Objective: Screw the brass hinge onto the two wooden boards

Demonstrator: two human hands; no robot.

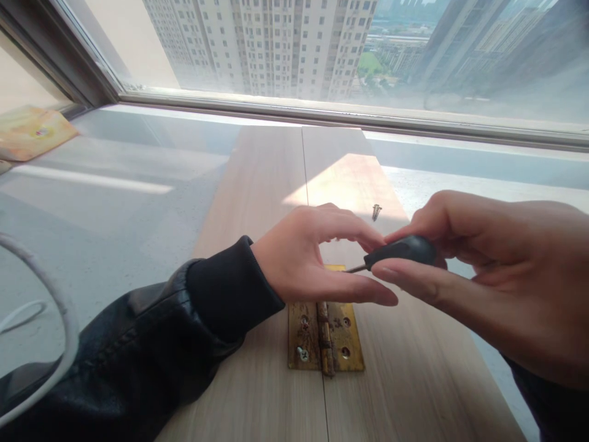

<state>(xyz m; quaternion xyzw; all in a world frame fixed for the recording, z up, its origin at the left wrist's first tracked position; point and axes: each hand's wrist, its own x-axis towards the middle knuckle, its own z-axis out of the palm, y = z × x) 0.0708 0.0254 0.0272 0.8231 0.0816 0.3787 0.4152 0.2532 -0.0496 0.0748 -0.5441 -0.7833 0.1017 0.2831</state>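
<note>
My right hand (pixel 488 270) grips a small screwdriver (pixel 402 250) by its dark, stubby handle, the shaft pointing left. My left hand (pixel 317 255) reaches in from the left, thumb and fingers apart around the shaft. Its fingertips are at the front of the handle; I cannot tell whether they touch it. Below lies a worn brass hinge (pixel 340 353), spread flat across the seam of two wooden boards (pixel 257 184). A screw (pixel 302 353) sits in its lower left hole. My left hand hides the hinge's upper part and the screwdriver's tip.
Loose screws (pixel 377 212) lie on the right board, beyond my hands. A white cable (pixel 64 307) loops at the left. A yellowish packet (pixel 34 132) rests on the pale sill (pixel 138 159) at the far left. A window (pixel 294 55) closes off the back.
</note>
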